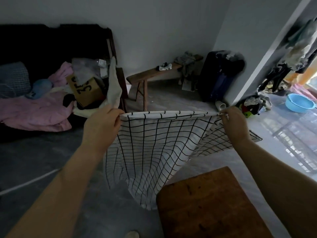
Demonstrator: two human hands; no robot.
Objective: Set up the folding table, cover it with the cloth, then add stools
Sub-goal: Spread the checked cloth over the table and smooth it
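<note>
cloth (154, 145) is being held up in the air by its top hem, off the far-left corner of the counter (214, 203), with nothing laid on the counter yet. left grip (101, 126) is being clamped on the hem's left end, thumb pinched over fingers. right grip (235, 124) is being clamped on the right end, and a loose fold is being left to trail past its wrist. The hem is being pulled taut between the two grips, probably so that the sheet opens flat and its grid can be squared to the counter edges before it is lowered. The lower part is being left to hang toward the floor (42, 160), its bottom edge partly hidden behind the counter corner. Counter legs are not being shown, so full set-up cannot be confirmed. Further out: a bench (151, 74) is being used for clothes by the far wall, a dark suitcase (221, 76) is standing just beside it, and a blue basin (299, 102) is sitting on the floor at right.
</note>
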